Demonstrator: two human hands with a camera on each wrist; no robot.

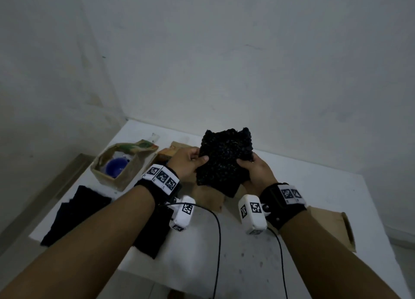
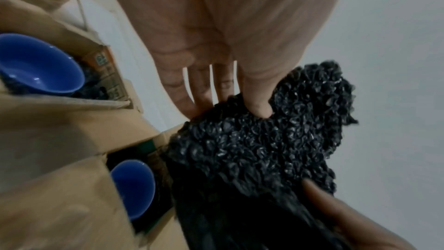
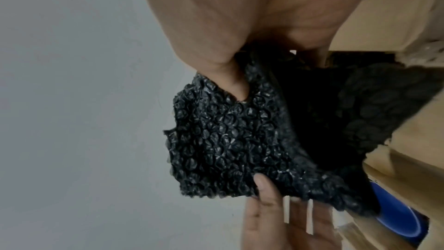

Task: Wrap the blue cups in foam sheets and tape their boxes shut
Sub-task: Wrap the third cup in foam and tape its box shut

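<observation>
I hold a black bubbled foam sheet (image 1: 224, 159) upright above an open cardboard box (image 1: 207, 197) at the table's middle. My left hand (image 1: 190, 161) pinches its left edge, thumb (image 2: 258, 102) on the front and fingers behind. My right hand (image 1: 253, 168) grips the right edge, thumb (image 3: 230, 81) pressed into the foam sheet (image 3: 228, 140). Below the foam sheet (image 2: 252, 149) a blue cup (image 2: 133, 187) sits in that box. A second blue cup (image 1: 116, 165) sits in another open box (image 1: 116, 164) to the left.
Flat black foam sheets (image 1: 76, 215) lie on the white table (image 1: 314, 186) at the front left. A flattened cardboard piece (image 1: 332, 226) lies at the right. Walls close the table's back and left sides. Cables hang from my wrist cameras.
</observation>
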